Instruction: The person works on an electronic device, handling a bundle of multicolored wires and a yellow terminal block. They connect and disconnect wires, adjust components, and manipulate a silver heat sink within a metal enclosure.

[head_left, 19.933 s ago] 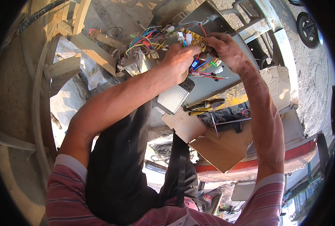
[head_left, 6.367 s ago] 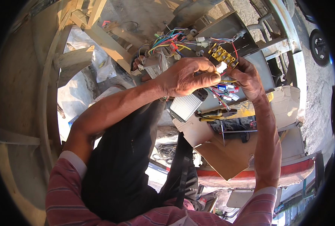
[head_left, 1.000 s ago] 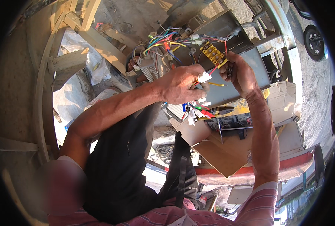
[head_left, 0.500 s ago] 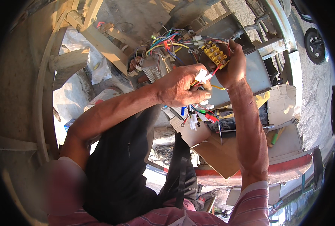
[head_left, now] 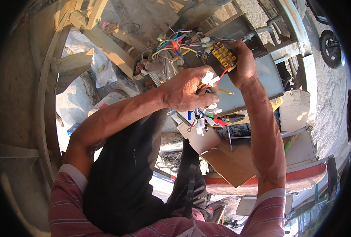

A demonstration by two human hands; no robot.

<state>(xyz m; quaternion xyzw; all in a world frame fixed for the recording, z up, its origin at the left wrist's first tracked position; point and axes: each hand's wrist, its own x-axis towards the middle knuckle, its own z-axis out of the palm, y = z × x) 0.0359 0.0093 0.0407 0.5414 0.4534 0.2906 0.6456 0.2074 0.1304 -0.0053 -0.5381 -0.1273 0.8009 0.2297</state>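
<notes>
Near the middle, my left hand point(head_left: 189, 89) is closed around a bundle of coloured wires with white plug connectors point(head_left: 209, 79). More ends of the bundle hang below it, among them a red connector point(head_left: 219, 122), a blue one point(head_left: 190, 115) and white ones. To its right, my right hand point(head_left: 243, 65) grips a yellow terminal block point(head_left: 224, 55) with rows of metal screws. A red wire point(head_left: 224, 73) runs between the block and the bundle. A finned metal controller box point(head_left: 157, 74) lies behind my left hand, with wires point(head_left: 168, 48) spreading from it.
An open grey metal box point(head_left: 264, 79) lies behind my right wrist. Cardboard point(head_left: 230, 166) and a screwdriver-like rod point(head_left: 230, 138) are below the wires. Wooden framing point(head_left: 104, 47) and a plastic bag point(head_left: 104, 71) are at left. A wheel point(head_left: 330, 48) stands at far right.
My left hand has shifted slightly left with the wire bundle. The terminal block has moved a little left and up, and my right fingers have shifted on it.
</notes>
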